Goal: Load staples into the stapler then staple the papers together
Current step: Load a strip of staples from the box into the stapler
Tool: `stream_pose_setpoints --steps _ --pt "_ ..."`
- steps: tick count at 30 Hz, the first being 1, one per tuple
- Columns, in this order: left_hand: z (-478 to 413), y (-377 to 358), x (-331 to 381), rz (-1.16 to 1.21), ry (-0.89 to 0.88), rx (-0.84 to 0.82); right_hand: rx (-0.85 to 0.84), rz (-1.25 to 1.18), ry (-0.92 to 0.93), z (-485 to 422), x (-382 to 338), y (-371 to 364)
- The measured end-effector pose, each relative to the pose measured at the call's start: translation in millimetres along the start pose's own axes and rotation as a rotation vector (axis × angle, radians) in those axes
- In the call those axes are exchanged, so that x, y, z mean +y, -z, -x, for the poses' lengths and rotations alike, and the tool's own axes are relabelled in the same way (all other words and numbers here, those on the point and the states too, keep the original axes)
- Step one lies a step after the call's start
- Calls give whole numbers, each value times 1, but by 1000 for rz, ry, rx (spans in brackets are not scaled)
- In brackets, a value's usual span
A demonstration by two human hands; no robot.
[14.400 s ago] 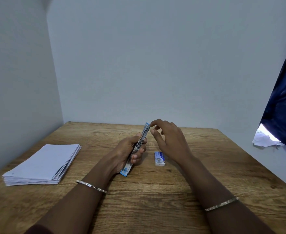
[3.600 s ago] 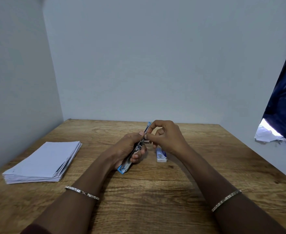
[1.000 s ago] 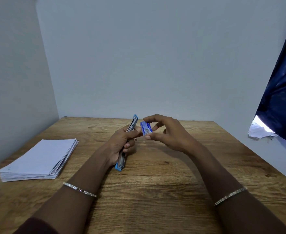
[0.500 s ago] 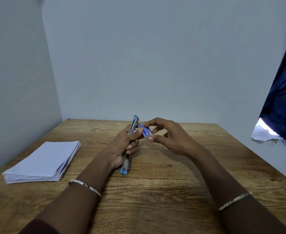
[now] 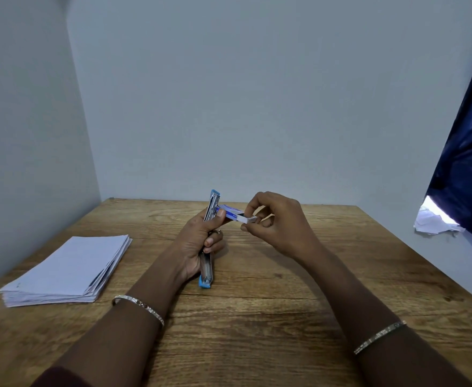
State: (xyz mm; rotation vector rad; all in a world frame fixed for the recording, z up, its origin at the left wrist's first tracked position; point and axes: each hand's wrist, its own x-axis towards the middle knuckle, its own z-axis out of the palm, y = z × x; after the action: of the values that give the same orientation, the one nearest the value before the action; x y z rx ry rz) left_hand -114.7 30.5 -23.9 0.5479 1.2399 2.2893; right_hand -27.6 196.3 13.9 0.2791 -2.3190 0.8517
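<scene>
Fingers (image 5: 254,202) of the right hand (image 5: 281,223) pinch the staple box tray (image 5: 247,219) just right of the stapler (image 5: 207,268), gripped by the left hand (image 5: 194,243), long axis pointing away.

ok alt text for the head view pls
A left hand grips a blue stapler, thumb on a small staple box, while the right hand pinches the box's white tray, partly slid out. A stack of papers lies on the wooden table.

The left hand (image 5: 195,244) has its fingers curled round the stapler (image 5: 207,268), thumb pointing up against the staple box (image 5: 233,214); the right hand (image 5: 281,223), knuckles upward, pinches the white end of that box between thumb and forefinger; both forearms are bare.
</scene>
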Motion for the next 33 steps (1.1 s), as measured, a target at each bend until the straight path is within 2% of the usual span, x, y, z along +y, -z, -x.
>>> stream_pose_setpoints --steps 5,9,14,21,24,28,33 --pt "3 -2 3 25 -43 13 40 -13 64 -1 5 1" --pt "3 -2 3 25 -76 40 11 -6 65 -2 5 3" --pt "0 0 1 -5 -112 57 -171 -196 -190 2 5 6" --pt "-4 3 0 -80 -184 40 -71 -405 -290 -1 5 9" --pt "-4 4 -1 -88 -188 24 -55 -299 -256 -1 6 10" --pt "-2 2 -2 -122 -193 8 -80 5 -125 1 7 9" --pt "1 0 -1 -155 -197 10 -79 69 -63 1 9 7"
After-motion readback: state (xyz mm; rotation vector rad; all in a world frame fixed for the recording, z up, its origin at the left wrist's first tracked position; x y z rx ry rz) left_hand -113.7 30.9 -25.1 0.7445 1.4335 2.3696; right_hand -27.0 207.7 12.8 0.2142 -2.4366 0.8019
